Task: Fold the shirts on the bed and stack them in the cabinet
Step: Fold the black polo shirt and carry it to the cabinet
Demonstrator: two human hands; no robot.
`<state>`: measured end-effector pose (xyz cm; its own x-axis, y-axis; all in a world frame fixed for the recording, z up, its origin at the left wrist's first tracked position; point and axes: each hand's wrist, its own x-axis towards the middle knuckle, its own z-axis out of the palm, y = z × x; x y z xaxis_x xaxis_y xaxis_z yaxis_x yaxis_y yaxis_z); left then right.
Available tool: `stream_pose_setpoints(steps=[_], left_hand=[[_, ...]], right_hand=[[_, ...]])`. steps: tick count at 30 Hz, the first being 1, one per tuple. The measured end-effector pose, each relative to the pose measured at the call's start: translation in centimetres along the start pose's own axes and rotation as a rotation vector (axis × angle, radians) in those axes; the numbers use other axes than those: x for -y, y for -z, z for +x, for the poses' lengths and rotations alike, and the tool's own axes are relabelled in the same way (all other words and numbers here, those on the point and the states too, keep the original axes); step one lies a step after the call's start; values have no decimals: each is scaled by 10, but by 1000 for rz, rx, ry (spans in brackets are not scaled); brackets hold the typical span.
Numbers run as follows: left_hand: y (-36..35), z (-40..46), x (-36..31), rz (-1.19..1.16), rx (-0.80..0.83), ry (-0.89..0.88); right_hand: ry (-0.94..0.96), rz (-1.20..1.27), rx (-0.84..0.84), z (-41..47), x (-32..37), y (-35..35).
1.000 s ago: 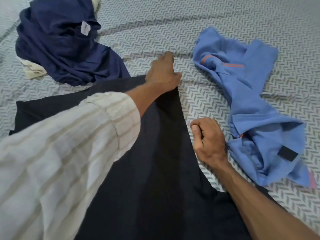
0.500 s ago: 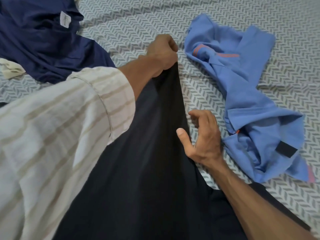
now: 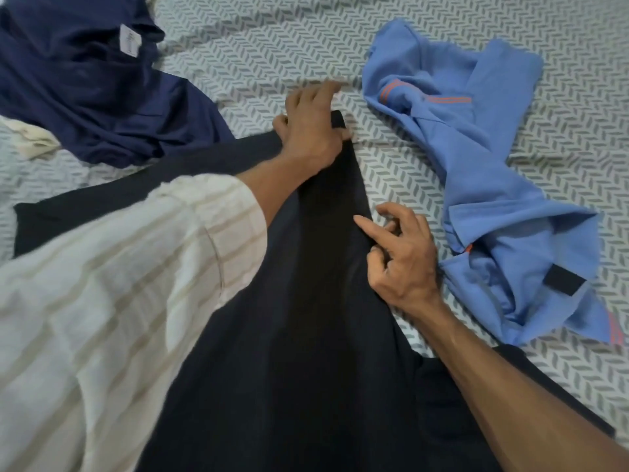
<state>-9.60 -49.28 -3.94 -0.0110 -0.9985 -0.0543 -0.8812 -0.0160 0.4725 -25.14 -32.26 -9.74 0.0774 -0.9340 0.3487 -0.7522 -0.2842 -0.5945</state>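
A black shirt (image 3: 306, 335) lies spread on the bed, running from the near edge to the middle. My left hand (image 3: 311, 131) is at its far corner and holds that corner between thumb and forefinger, low against the sheet. My right hand (image 3: 398, 253) sits at the shirt's right edge. Its thumb lies straight on the fabric and its fingers curl loosely over the sheet, holding nothing. A crumpled light blue shirt (image 3: 493, 185) with orange trim lies to the right. A bunched navy shirt (image 3: 88, 93) with a white label lies at the far left.
The bed (image 3: 272, 39) has a grey herringbone sheet. A cream cloth (image 3: 32, 143) pokes out from under the navy shirt at the left. My striped cream sleeve (image 3: 119, 301) covers much of the black shirt's left part. No cabinet is in view.
My left hand has brought the lifted corner of the black shirt back down to the sheet. My right hand has slid a little along the shirt's right edge, with its fingers more curled.
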Motion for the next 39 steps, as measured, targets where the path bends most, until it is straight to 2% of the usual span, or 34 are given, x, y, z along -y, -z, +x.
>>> stream_pose_setpoints(steps=[3,6,11,13,16,18,20,22,24,26,29,32,35,39], left_hand=[[25,-58,16,47,-1,-50],[46,-139,40,68,70,-69],[71,-289,71,23,375,15],[72,-337,78,63,436,9],[73,-395,86,73,460,-16],[73,-427,85,103,474,-37],[71,-453,82,151,425,-69],[65,-479,77,179,339,-113],[59,-503,72,199,290,-143],[55,-525,69,215,327,-177],[58,-553,69,232,393,-260],[66,-572,68,308,494,-353],[66,-585,62,456,602,-389],[64,-588,56,445,587,-364]], right_hand=[[1,-9,6,1,4,1],[-23,-23,35,2,9,5],[-59,-101,193,0,19,17],[-116,-149,283,2,21,22],[-191,-85,413,-14,38,32],[-175,-6,437,-39,49,40],[-191,10,405,-68,57,51],[-231,-82,336,-100,67,74],[-117,-156,287,-144,78,100],[86,-126,306,-194,92,131],[300,-119,529,-262,104,161],[406,-165,701,-306,105,160],[516,-213,634,-318,101,145],[561,-208,566,-315,101,137]])
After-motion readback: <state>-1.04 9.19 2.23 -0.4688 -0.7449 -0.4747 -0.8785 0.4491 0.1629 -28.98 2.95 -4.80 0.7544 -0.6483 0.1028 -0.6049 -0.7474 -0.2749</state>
